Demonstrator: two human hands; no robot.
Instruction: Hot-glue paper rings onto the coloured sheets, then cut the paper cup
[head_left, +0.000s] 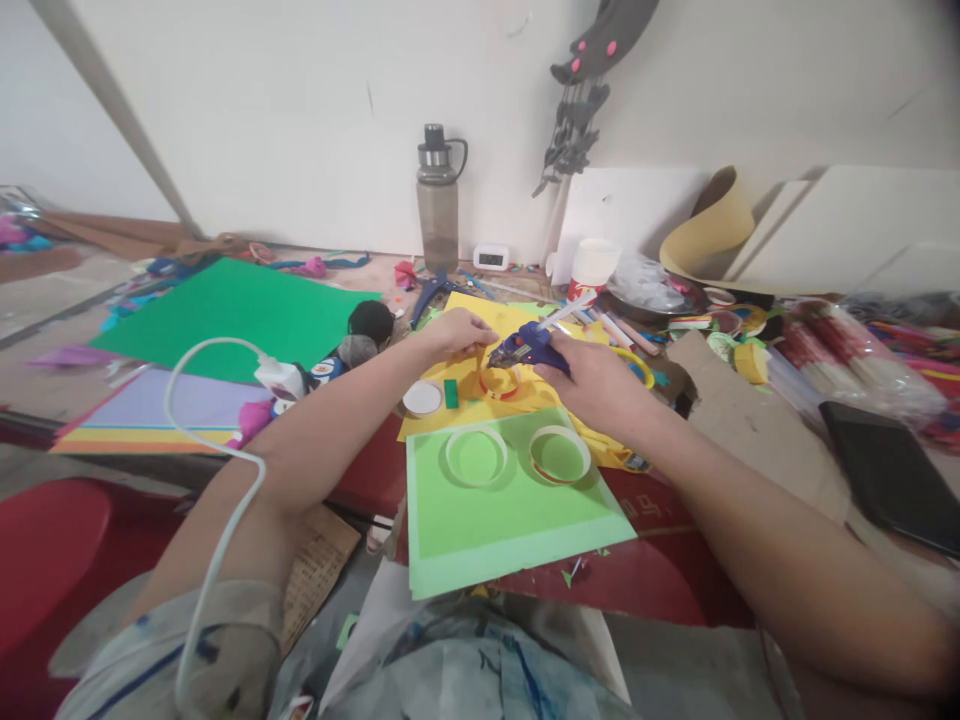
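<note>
My right hand (581, 375) is wrapped round a blue hot glue gun (532, 347) with a clear glue stick out of its back. The gun's nozzle points left, toward my left hand (461, 333), whose fingers are pinched; what they hold is too small to make out. Just below the nozzle a red and yellow ring (499, 382) rests on yellow paper (469, 408). Two pale paper rings, a left one (448, 455) and a right one (589, 462), lie on a light green sheet (480, 540). A white disc (423, 398) and a small green block (451, 393) are beside the ring.
A dark green sheet (225, 315) and a white plug with its cable (279, 378) are at the left. Behind stand a bottle (437, 215), a small clock (491, 257) and a paper cup (592, 268). Cardboard (757, 430) and a phone (892, 470) lie at the right.
</note>
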